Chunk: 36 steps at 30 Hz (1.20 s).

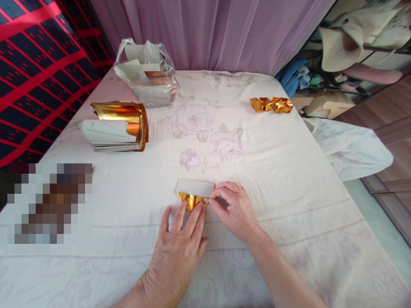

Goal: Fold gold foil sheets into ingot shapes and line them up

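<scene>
Left hand, fingers loosely spread, presses a part-folded gold-and-white paper onto the flowered tablecloth as the right hand pinches its right end; folded gold pieces sit well apart, far right.

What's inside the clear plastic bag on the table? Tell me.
The bag holds pale sheets and some shiny orange paper. Whatever lies deeper is hidden by those sheets and crinkled plastic.
</scene>
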{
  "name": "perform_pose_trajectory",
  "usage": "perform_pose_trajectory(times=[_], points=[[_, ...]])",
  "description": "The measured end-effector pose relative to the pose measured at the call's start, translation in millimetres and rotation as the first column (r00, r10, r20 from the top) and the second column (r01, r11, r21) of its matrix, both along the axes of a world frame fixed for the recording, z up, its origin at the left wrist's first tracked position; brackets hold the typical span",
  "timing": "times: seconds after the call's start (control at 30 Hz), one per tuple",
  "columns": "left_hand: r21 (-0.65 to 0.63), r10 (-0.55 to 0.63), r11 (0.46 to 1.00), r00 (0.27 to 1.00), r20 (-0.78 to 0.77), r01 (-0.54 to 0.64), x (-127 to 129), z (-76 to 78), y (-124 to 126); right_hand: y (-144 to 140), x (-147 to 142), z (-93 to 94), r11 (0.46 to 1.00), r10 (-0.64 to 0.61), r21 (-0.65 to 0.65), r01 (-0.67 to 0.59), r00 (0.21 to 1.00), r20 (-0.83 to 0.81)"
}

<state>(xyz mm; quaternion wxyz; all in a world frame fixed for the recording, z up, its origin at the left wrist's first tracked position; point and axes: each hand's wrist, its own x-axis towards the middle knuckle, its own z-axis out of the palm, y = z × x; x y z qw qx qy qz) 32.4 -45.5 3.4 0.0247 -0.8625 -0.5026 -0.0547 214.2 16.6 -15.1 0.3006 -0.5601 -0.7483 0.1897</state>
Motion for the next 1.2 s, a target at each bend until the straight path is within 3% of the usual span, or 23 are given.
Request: perform_pose_trajectory(times=[0.47,0.83,1.2], points=[[-0.023,-0.019,1.000,0.999,-0.032,0.018,-1.1,-3.0,-0.4,-1.0,4.4,-2.5,0.999,0.025,0.035,-0.025,0.999,-0.023],[0.013,-0.011,1.000,1.000,-0.019,0.011,1.0,-2.1,1.0,-2.5,-5.1,-1.4,0.998,-0.064,-0.001,0.064,0.995,0.077],[0.009,-0.016,1.000,1.000,-0.019,0.017,0.0,-1.5,1.1,0.2,0.2,-2.5,1.000,-0.026,-0.014,0.026,0.998,0.064]])
